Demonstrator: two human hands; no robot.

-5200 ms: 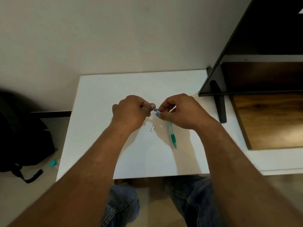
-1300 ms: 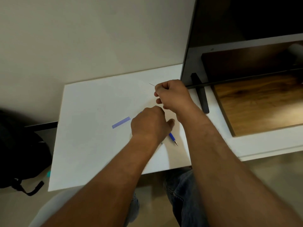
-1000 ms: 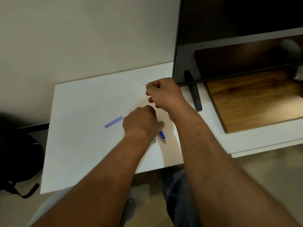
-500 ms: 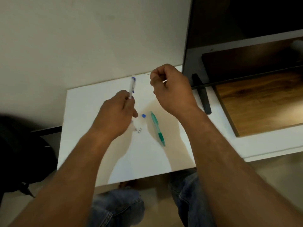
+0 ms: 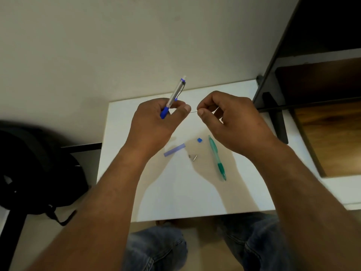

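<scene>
My left hand (image 5: 154, 124) grips a blue-and-clear mechanical pencil (image 5: 174, 94) by its blue grip end, the pencil pointing up and away above the white table (image 5: 175, 192). My right hand (image 5: 232, 122) pinches a very thin pencil lead (image 5: 193, 112) between thumb and forefinger; its free end points left toward my left thumb. On the table below lie a pale blue lead case (image 5: 174, 150), a small blue cap (image 5: 199, 140), a tiny metal piece (image 5: 194, 157) and a green mechanical pencil (image 5: 217, 157).
A black shelf unit (image 5: 273, 106) with a wooden surface (image 5: 332, 137) stands at the right. A black backpack (image 5: 35, 169) lies on the floor at the left. The wall runs behind the table. My knees in jeans (image 5: 156, 249) show below the table's front edge.
My left hand picked the blue pencil up off the table and raised it. My right hand, still pinching the lead, came down close to the left hand.
</scene>
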